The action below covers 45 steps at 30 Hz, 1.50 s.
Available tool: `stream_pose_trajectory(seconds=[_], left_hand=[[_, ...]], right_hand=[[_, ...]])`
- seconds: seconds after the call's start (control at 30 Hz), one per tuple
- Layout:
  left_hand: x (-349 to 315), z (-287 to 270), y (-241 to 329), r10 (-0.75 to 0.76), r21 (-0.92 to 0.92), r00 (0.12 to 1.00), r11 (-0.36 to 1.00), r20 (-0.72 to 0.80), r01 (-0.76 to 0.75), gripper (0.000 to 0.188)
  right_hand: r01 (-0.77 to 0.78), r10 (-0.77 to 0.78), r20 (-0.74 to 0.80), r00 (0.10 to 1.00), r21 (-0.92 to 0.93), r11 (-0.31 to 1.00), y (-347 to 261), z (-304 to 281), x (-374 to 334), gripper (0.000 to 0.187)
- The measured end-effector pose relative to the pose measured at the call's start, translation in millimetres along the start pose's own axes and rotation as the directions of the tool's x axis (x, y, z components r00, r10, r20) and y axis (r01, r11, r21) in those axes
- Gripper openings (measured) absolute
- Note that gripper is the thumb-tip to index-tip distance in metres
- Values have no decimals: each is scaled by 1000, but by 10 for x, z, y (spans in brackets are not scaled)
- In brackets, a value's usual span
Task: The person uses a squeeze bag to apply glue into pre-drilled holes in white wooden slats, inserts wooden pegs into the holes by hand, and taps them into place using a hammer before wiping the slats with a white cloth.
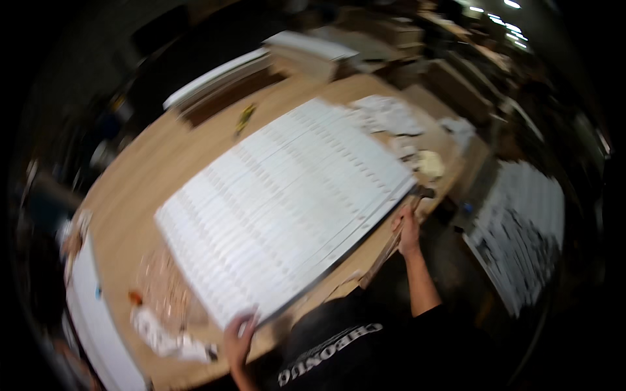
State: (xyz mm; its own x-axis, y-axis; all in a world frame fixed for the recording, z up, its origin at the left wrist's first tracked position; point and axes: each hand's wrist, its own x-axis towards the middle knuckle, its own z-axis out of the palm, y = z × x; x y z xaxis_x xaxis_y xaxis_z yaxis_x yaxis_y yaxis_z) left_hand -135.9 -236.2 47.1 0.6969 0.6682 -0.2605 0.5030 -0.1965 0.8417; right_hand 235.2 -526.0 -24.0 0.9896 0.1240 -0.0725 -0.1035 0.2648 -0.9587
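Note:
A large white rectangular panel (280, 208), with long parallel seams and rows of small marks, lies flat and slanted across the wooden table (140, 159). At its near left corner is my left hand (240, 335), thumb and fingers apart by the edge; blur hides how firmly it touches. My right hand (407, 231) is closed around the handle of what looks like a hammer, near the panel's right corner. The dark hammer head (426, 193) sticks out beyond my fingers, close to the table edge.
A yellow-and-dark hand tool (245, 119) lies beyond the panel. Crumpled white material (388, 116) sits at far right, clear plastic packaging (163, 287) at near left. White-topped pieces (225, 78) stand at the back. Stacked white strips (521, 228) rest right of the table.

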Motion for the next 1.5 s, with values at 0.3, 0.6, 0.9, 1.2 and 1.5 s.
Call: stream_pose_trajectory(seconds=[0.3,0.6,0.9,1.2,1.5], left_hand=[[402,691,971,263,-320,965,913,-18,-255,67],[-989,-96,-678,-212,-489,906,872,-365,7,14],[-1034,57,-811,-551,-622,778,732,-301,278,25],[-866,61,-941,-396,-424,702,894,-591,147,17],[-894,-21,-750,-449,-352,775,883,-445,310,20]], right_hand=[[245,26,902,430,-145,959,-149,2096,-1082,70],[910,461,887,-11,-182,373,570,2313,-1500,109],[944,416,907,60,-186,271,892,2429,-1573,119],[937,399,914,73,-200,285,897,2420,-1566,120],[974,480,877,36,-138,179,783,2498,-1529,113]])
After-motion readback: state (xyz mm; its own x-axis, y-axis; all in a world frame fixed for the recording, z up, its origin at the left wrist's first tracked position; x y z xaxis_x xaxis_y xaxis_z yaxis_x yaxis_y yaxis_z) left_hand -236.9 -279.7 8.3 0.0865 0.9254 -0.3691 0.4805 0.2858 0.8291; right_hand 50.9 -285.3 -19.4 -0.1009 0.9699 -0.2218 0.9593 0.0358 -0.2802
